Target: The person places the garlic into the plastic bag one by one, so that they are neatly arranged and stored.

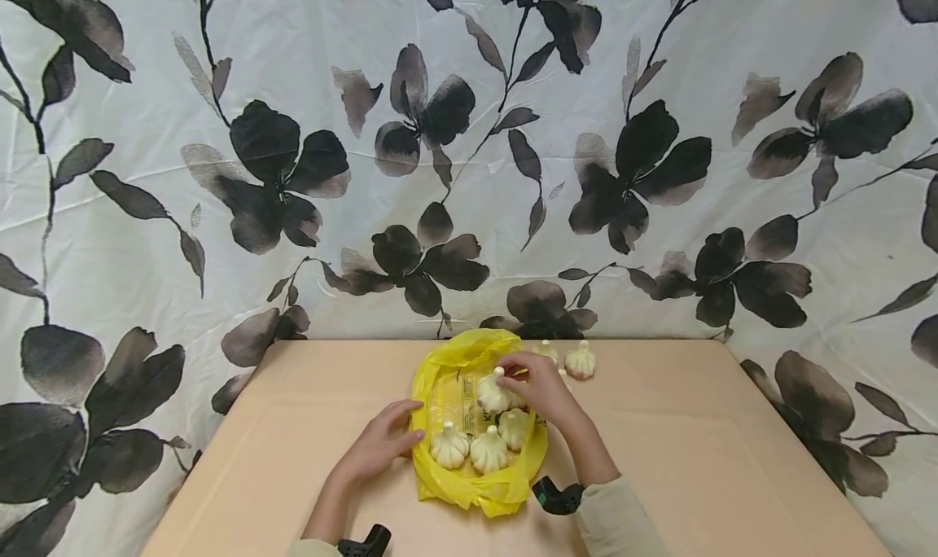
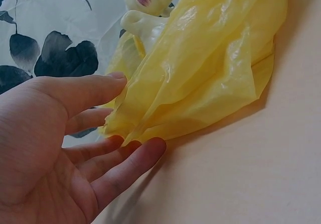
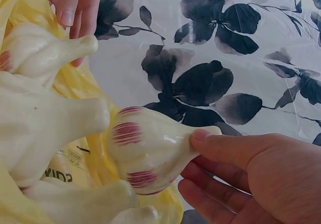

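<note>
My right hand (image 1: 538,390) pinches a garlic bulb (image 3: 148,151) by its stem between thumb and fingers, above the right side of an open yellow plastic bag (image 1: 479,492). The held bulb is white with purple streaks and looks glossy. Inside the bag sit three more garlic bulbs (image 1: 488,449), grouped towards the near side. My left hand (image 1: 379,441) is at the bag's left rim, its fingers fairly straight and spread, with thumb and fingertips touching the yellow plastic (image 2: 200,83). Part of the bag's far right rim is hidden behind my right hand.
Two other garlic bulbs, one of them a whole bulb (image 1: 580,361) and one partly hidden (image 1: 545,350), stand at the table's back edge. A light tan table (image 1: 696,443) lies beneath. Behind it hangs a white cloth (image 1: 528,215) with dark flowers.
</note>
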The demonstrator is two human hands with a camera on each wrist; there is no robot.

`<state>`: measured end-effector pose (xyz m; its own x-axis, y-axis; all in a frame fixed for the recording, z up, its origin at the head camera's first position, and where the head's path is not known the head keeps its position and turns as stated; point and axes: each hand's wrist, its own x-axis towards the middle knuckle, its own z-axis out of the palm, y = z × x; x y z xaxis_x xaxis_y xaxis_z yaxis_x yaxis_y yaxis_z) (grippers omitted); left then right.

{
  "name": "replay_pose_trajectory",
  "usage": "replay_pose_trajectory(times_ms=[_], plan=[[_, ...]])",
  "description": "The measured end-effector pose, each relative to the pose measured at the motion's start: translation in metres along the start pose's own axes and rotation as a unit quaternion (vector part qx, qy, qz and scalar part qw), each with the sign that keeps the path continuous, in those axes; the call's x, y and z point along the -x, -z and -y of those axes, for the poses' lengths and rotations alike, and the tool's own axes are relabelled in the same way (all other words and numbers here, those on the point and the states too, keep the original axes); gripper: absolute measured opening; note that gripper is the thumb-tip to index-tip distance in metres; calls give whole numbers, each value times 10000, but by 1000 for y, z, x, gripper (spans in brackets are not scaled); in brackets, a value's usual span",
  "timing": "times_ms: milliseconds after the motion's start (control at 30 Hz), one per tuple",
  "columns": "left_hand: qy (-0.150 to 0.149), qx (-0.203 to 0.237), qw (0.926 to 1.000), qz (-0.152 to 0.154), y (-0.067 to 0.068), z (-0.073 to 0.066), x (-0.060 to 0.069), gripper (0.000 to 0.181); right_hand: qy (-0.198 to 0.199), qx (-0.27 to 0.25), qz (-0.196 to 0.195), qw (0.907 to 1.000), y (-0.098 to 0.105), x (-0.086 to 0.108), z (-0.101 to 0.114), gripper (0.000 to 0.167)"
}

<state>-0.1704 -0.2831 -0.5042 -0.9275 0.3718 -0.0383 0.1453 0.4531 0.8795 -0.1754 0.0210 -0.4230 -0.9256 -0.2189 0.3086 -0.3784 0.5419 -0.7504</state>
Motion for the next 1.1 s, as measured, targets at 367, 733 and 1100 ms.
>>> replay_pose_trajectory(times_ms=[367,733,1100], plan=[[78,110,9999,-27,0,0,-1,48,-34,-61,109,9999,-10,-6,1,18],[122,99,9999,-9,-1,-2,-2,48,-76,-175,245,9995,-18,-13,-1,17],[76,141,9999,34,-3,-1,-5,49,-117,-80,352,9993,-22,-19,-2,18]])
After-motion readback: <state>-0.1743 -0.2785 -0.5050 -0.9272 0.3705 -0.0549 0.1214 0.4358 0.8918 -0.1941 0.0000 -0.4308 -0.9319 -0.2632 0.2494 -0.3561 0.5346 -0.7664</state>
